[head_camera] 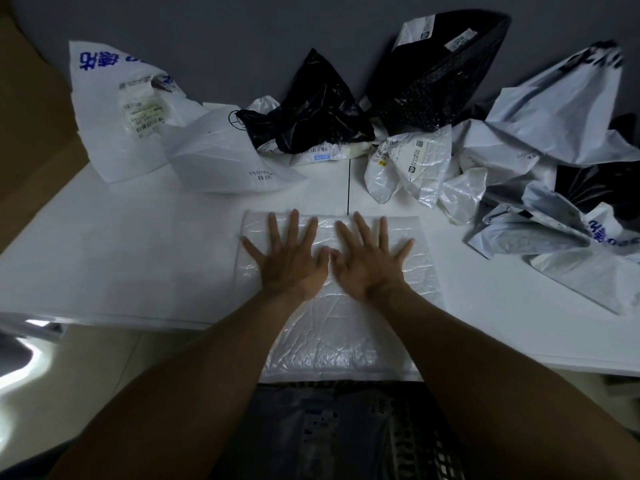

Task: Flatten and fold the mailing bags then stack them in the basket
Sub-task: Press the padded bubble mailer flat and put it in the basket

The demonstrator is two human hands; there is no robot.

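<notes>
Dim, bluish, underexposed. Brightest spot: glare on floor (104,368) below desk's (138,254) near-left edge. Faint sheen on creased bag (339,341). Forearms (194,393) v. dark. Fisheye bends edges; slightly soft throughout.

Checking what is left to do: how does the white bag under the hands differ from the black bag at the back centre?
The white bag lies flat at the near edge; the black bag stands crumpled. The left hand and right hand press the white bag; nothing touches the black bag. Both are plastic bags on the table.
</notes>
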